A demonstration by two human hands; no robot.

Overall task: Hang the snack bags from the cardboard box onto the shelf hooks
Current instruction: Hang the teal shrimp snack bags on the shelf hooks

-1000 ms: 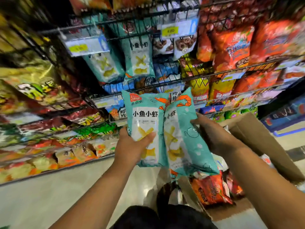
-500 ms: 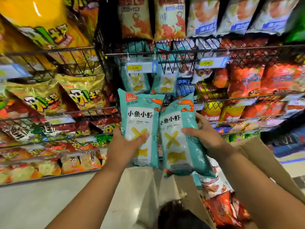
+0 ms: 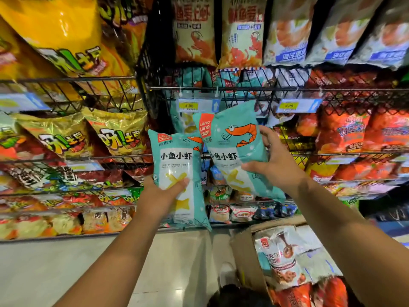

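I hold two teal snack bags with an orange shrimp print in front of the wire shelf. My left hand [image 3: 164,193] grips the lower part of the left teal bag [image 3: 177,160], which stands upright. My right hand [image 3: 275,160] grips the right teal bag [image 3: 232,149] by its right side; this bag is tilted and raised higher, its top close to the price tag [image 3: 194,105] on the black wire rack [image 3: 254,87]. More teal bags [image 3: 183,122] of the same kind hang behind it. The open cardboard box [image 3: 245,262] sits low right, with several snack bags inside.
Shelves full of hanging snack bags fill the view: yellow bags [image 3: 55,41] at the left, orange-red bags [image 3: 354,134] at the right, shrimp-print bags [image 3: 194,29] along the top. A pale tiled floor [image 3: 66,273] lies below the left shelf.
Both hands have risen with the two teal bags toward the wire rack. The right bag has moved higher and tilted; the view has tipped upward, showing more of the upper shelves.
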